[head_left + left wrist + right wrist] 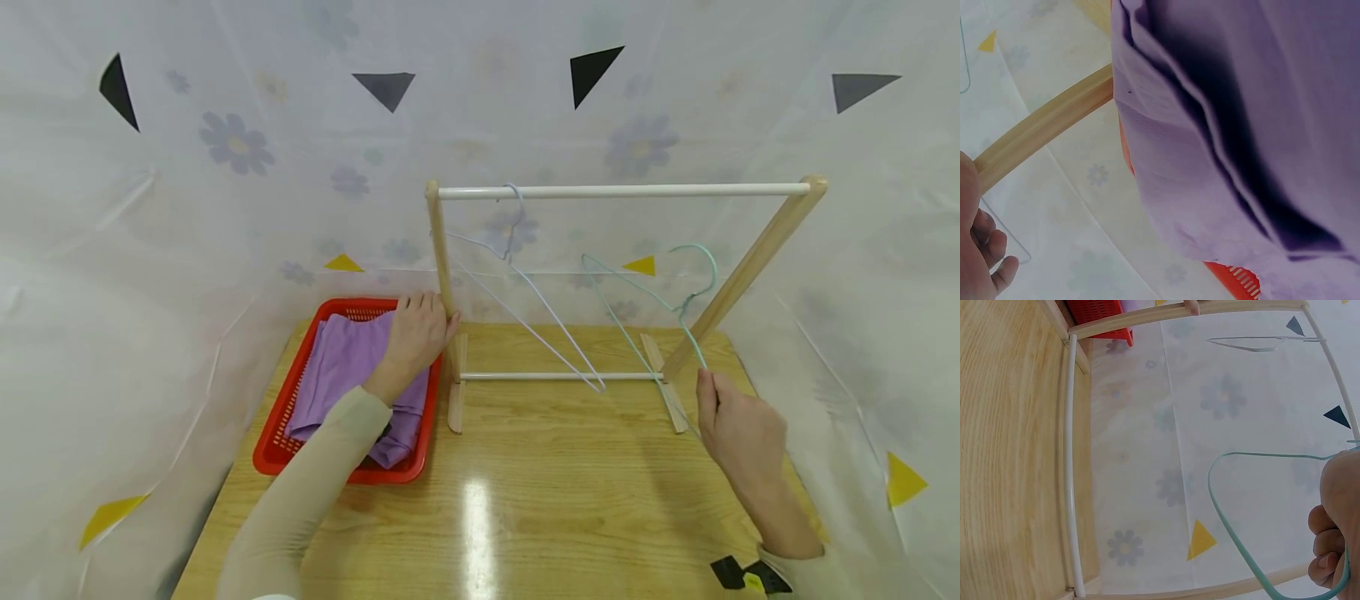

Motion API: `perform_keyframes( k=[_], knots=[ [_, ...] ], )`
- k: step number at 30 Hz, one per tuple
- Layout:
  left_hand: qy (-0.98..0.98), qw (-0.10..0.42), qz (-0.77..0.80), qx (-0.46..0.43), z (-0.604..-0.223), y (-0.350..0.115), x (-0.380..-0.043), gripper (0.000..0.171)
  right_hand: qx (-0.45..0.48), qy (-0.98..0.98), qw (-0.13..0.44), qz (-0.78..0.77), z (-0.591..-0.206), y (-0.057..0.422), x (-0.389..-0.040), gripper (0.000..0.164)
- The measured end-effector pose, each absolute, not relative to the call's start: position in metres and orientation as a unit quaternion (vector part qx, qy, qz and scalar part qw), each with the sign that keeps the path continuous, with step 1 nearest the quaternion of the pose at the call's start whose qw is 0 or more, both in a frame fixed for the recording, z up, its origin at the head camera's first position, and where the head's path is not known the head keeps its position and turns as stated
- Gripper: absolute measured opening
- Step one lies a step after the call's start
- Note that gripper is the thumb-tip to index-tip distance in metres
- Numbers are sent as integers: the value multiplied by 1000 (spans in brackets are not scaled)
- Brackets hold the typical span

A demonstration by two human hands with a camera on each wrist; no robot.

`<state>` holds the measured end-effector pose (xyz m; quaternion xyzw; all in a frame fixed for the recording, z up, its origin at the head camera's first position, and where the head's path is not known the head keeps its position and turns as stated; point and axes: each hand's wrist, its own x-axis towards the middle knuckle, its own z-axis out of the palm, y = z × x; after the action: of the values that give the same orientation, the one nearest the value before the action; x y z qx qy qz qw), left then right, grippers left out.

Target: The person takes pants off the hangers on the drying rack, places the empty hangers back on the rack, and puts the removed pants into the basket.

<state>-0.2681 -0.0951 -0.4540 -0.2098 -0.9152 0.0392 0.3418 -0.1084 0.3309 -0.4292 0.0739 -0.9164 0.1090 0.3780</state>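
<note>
My right hand [742, 429] grips a mint-green wire hanger [686, 304] at one lower side, its hook pointing up beside the rack's right post. In the right wrist view the curled fingers [1327, 540] hold the hanger's wire. With the left hand [418, 333] I hold the left wooden post [442, 258] of a small clothes rack, thumb on the inner side. A pale lavender wire hanger [507, 254] hangs by its hook from the white top bar [645, 191], near the left end. The green hanger's hook is apart from that bar.
A red plastic basket [264, 454] stands left of the rack, holding folded purple cloth [341, 354]. The rack's wooden feet [455, 408] and lower white bar [555, 377] are near the back of the wooden table [570, 508]. Floral sheeting [495, 108] surrounds it.
</note>
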Motion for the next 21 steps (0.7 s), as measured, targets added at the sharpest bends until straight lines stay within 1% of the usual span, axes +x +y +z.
perform_keyframes(
  k=[6,15,21],
  knots=[
    [-915,342,43,-209,-453,-95,-268,44,81,-915,380,109,-420,331,-113,59],
    [-924,321,38,-205,-453,-96,-267,42,98,-903,407,98,-409,330,-125,61],
    [-924,322,35,-206,-453,-95,-266,42,103,-904,406,87,-397,330,-132,60]
  ],
)
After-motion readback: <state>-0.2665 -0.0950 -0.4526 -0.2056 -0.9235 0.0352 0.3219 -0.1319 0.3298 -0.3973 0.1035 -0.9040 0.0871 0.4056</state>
